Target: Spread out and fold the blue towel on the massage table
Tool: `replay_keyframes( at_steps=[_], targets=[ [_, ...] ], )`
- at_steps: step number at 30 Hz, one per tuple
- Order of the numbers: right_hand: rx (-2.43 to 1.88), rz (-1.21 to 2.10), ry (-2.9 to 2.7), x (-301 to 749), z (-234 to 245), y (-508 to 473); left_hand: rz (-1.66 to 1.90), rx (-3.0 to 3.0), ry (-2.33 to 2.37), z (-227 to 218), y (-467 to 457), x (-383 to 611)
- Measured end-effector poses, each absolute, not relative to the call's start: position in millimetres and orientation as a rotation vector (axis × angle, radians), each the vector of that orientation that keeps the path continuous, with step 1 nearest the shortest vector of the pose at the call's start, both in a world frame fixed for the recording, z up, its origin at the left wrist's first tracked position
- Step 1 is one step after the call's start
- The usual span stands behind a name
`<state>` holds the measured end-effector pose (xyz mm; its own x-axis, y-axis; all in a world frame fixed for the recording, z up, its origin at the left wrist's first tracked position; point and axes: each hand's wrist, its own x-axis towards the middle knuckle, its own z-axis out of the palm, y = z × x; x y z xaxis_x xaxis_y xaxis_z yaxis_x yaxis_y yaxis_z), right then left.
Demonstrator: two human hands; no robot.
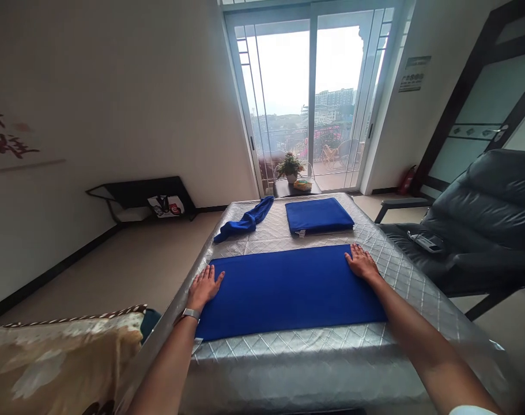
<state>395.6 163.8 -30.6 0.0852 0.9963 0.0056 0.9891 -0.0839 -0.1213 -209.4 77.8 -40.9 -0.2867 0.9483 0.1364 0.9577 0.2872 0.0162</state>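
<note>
Cloth (pixel 292 294) partly hidden by right hand (pixel 363 263); sleeve (pixel 473 410) cropped

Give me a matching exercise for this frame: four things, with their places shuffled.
Things
1. Flat blue cloth
2. Twisted blue cloth
3. Folded blue cloth
4. Potted plant

Places
A. On the small table by the glass door
B. Beyond the flat cloth, on the right
C. Under the left hand and right hand
D. Beyond the flat cloth, on the left

Pairs: 1-C, 2-D, 3-B, 4-A
</note>
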Motion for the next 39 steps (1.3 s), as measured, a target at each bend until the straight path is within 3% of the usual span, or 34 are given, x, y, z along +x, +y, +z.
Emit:
replay_keyframes(
  at_steps=[4,13,17,39],
  targets=[
    [-2.249,0.103,-2.039,394,-31,164,-0.147,-1.646,-2.460,-27,89,-175],
    [-2.236,0.122,-2.046,395,-30,162,-0.314,-2.455,-2.018,-21,123,22],
    [-2.236,0.097,-2.043,395,-31,163,-0.313,-2.531,-2.040,-24,130,49],
    [-2.274,0.045,-2.065,398,-36,165,-0.327,-1.839,-2.476,-51,126,-200]
  ],
)
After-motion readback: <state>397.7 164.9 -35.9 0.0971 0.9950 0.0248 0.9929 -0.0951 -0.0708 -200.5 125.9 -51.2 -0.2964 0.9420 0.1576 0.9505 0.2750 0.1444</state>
